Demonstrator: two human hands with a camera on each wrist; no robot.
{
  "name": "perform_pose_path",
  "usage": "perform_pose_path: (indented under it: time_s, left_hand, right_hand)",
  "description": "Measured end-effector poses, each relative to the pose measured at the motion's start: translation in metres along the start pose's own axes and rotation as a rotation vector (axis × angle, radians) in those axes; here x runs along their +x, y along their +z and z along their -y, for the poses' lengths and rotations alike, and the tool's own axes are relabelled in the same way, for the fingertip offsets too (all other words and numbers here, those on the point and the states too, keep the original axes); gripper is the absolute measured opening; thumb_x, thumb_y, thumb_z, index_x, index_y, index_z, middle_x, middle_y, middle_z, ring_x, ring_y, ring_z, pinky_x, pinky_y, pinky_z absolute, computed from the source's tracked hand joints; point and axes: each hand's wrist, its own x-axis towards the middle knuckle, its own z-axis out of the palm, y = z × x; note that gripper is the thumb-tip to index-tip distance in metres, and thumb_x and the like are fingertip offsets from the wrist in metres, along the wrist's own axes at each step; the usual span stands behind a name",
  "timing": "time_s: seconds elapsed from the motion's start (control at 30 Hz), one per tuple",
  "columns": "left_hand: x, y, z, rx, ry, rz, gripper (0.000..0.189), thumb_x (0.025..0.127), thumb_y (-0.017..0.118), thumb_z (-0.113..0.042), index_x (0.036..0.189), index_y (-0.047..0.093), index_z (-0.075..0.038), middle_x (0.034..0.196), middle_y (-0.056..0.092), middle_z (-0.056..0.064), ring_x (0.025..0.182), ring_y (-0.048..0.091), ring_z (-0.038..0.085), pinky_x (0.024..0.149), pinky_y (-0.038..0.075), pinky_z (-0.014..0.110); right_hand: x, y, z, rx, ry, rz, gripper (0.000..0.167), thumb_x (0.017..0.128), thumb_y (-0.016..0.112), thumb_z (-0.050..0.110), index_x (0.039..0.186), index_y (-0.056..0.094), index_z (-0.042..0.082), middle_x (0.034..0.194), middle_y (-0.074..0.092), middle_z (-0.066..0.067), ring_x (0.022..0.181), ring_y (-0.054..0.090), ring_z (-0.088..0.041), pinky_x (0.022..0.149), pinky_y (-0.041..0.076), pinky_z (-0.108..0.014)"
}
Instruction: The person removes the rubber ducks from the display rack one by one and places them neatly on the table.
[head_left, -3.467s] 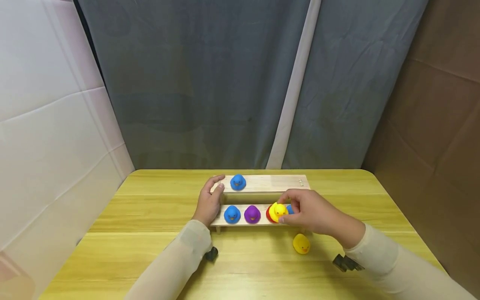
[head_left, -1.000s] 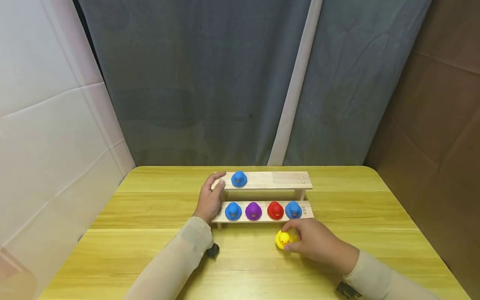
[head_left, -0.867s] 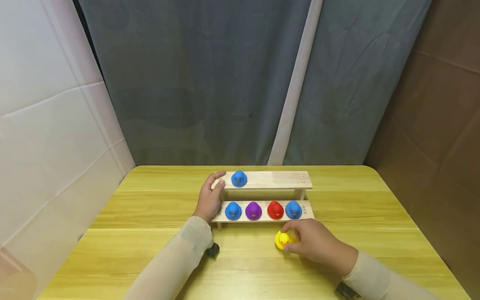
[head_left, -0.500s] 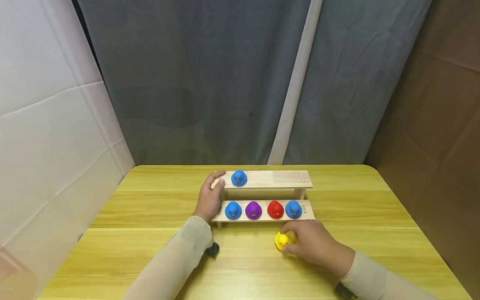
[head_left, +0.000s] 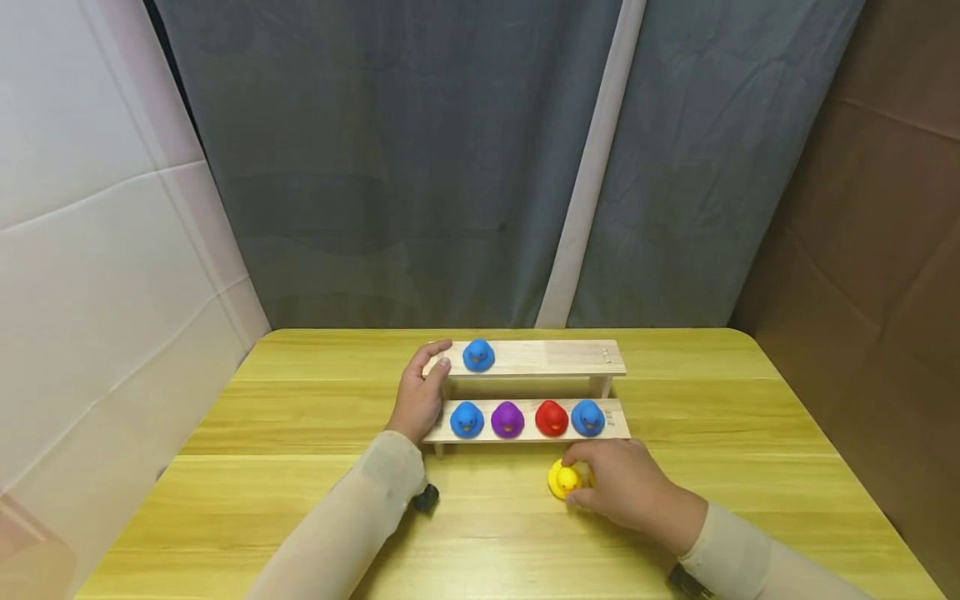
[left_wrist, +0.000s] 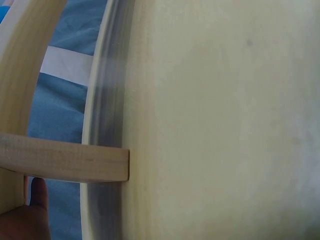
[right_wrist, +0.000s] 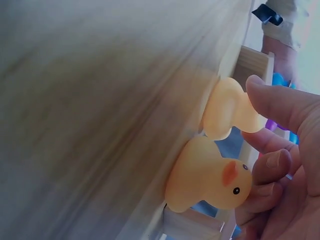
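On the table in front of a two-tier wooden stand [head_left: 547, 358], my right hand [head_left: 637, 487] pinches a yellow rubber duck [head_left: 564, 480] between thumb and forefinger. The right wrist view has this duck [right_wrist: 222, 110] beside a second yellow duck [right_wrist: 210, 175], which sits by my other, curled fingers and is mostly hidden by the hand from above. My left hand [head_left: 417, 396] grips the left end of the stand. On the lower tier stand a blue duck [head_left: 467, 420], a purple duck [head_left: 507, 420], a red duck [head_left: 551, 418] and another blue duck [head_left: 588, 418].
One blue duck [head_left: 478, 356] sits near the left end of the upper tier. A wooden leg [left_wrist: 75, 161] of the stand shows in the left wrist view. Behind the table [head_left: 300, 400] hangs a grey curtain [head_left: 390, 167]; pale and brown cloth walls flank it.
Since the oldest frame, my right hand has brought the yellow duck from over the lower tier down to the table, beside the other yellow duck. Over the last second, both hands hardly move.
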Motion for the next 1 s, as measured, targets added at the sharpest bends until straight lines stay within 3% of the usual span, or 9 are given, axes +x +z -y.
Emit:
perform_pose_path:
  time_s: [0.07, 0.13, 0.3, 0.4, 0.53, 0.67, 0.8, 1.0]
  left_hand:
    - [0.000, 0.000, -0.001, -0.001, -0.005, 0.001, 0.033, 0.109, 0.054, -0.023, 0.141, 0.063, -0.018, 0.151, 0.056, 0.008, 0.147, 0.044, 0.027, 0.127, 0.028, 0.050]
    - [0.000, 0.000, -0.001, -0.001, -0.009, 0.003, 0.033, 0.109, 0.054, -0.023, 0.141, 0.063, -0.018, 0.152, 0.056, 0.008, 0.147, 0.044, 0.028, 0.127, 0.027, 0.051]
    - [-0.001, 0.001, 0.000, 0.007, -0.013, -0.001, 0.033, 0.109, 0.053, -0.023, 0.141, 0.063, -0.019, 0.153, 0.055, 0.007, 0.148, 0.043, 0.027, 0.127, 0.027, 0.051]
    - [-0.001, 0.001, -0.001, 0.009, -0.002, -0.010, 0.033, 0.109, 0.054, -0.021, 0.140, 0.064, -0.018, 0.152, 0.055, 0.007, 0.147, 0.043, 0.027, 0.127, 0.027, 0.050]
    - [-0.001, 0.001, -0.001, 0.014, 0.006, -0.007, 0.033, 0.109, 0.053, -0.021, 0.140, 0.063, -0.018, 0.152, 0.056, 0.008, 0.147, 0.043, 0.028, 0.126, 0.027, 0.050]
    - [0.000, 0.000, 0.000, 0.020, 0.002, -0.004, 0.033, 0.109, 0.053, -0.022, 0.140, 0.063, -0.018, 0.152, 0.055, 0.008, 0.148, 0.043, 0.028, 0.127, 0.027, 0.051]
    - [0.000, -0.001, 0.000, 0.017, 0.008, 0.001, 0.033, 0.109, 0.053, -0.021, 0.141, 0.063, -0.017, 0.153, 0.055, 0.008, 0.149, 0.042, 0.028, 0.127, 0.026, 0.051]
    - [0.000, -0.001, -0.001, 0.020, 0.004, 0.001, 0.033, 0.109, 0.053, -0.022, 0.141, 0.063, -0.018, 0.152, 0.056, 0.008, 0.148, 0.043, 0.028, 0.127, 0.027, 0.051]
  right_hand:
    - [-0.001, -0.003, 0.001, 0.007, -0.001, 0.008, 0.039, 0.074, 0.096, 0.038, 0.106, 0.078, 0.027, 0.094, 0.076, 0.016, 0.083, 0.065, -0.009, 0.087, 0.050, -0.051]
    - [-0.002, -0.008, 0.001, 0.044, -0.005, 0.021, 0.040, 0.076, 0.094, 0.037, 0.110, 0.078, 0.025, 0.083, 0.071, 0.014, 0.074, 0.060, -0.007, 0.080, 0.050, -0.043]
    - [0.002, -0.034, -0.003, 0.285, -0.058, 0.000, 0.039, 0.084, 0.090, 0.030, 0.118, 0.076, 0.017, 0.065, 0.048, 0.010, 0.059, 0.043, -0.005, 0.056, 0.040, -0.025]
    - [0.007, -0.056, -0.009, 0.402, -0.066, -0.063, 0.038, 0.087, 0.088, 0.025, 0.120, 0.074, 0.013, 0.069, 0.049, 0.007, 0.061, 0.045, -0.008, 0.055, 0.040, -0.023]
    - [0.017, -0.081, -0.021, 0.472, -0.013, -0.168, 0.037, 0.089, 0.086, 0.020, 0.122, 0.073, 0.009, 0.080, 0.057, 0.000, 0.075, 0.053, -0.018, 0.062, 0.046, -0.025]
    - [0.027, -0.095, -0.037, 0.476, 0.048, -0.222, 0.040, 0.094, 0.082, 0.023, 0.129, 0.070, 0.007, 0.101, 0.067, -0.008, 0.094, 0.059, -0.025, 0.078, 0.051, -0.031]
    - [0.037, -0.099, -0.052, 0.473, 0.084, -0.240, 0.044, 0.097, 0.078, 0.028, 0.135, 0.068, 0.007, 0.128, 0.066, -0.015, 0.115, 0.059, -0.033, 0.095, 0.050, -0.046]
    - [0.050, -0.092, -0.074, 0.519, 0.126, -0.281, 0.044, 0.099, 0.076, 0.029, 0.136, 0.066, 0.007, 0.143, 0.055, -0.019, 0.134, 0.050, -0.043, 0.110, 0.041, -0.065]
